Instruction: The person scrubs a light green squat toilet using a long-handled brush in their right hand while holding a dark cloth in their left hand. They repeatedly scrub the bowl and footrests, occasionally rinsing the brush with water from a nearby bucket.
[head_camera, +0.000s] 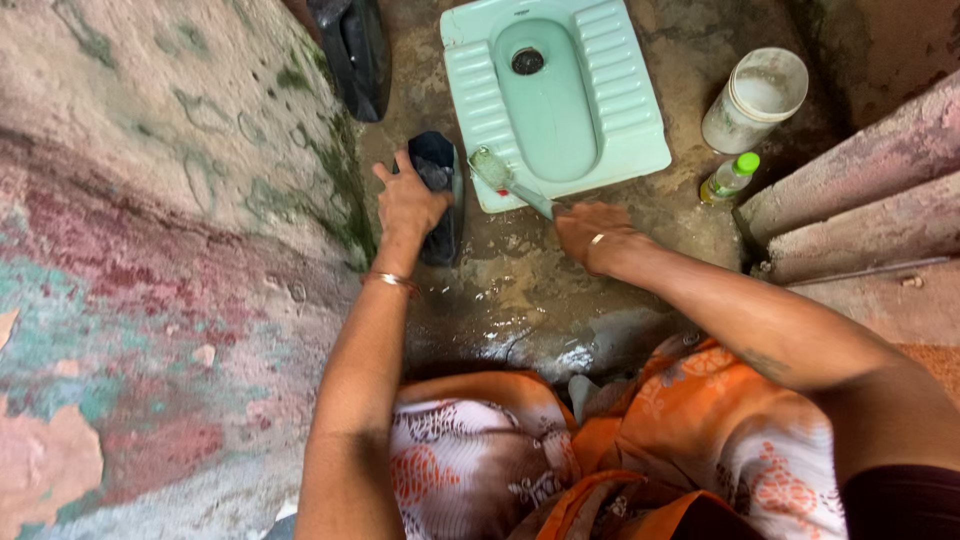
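Observation:
My left hand (408, 203) grips a dark mug-like container (440, 195) that stands on the wet concrete floor beside the pale green squat toilet pan (620, 110). My right hand (598, 235), with a ring on one finger, holds the handle of a small brush (502, 178). The brush head rests on the near left corner of the pan. A bangle sits on my left wrist.
A white plastic jar (755, 100) and a small bottle with a green cap (730, 179) stand right of the pan. A black object (352, 50) leans at the back left. A stained wall (150, 250) rises on the left, and concrete steps (860, 200) on the right.

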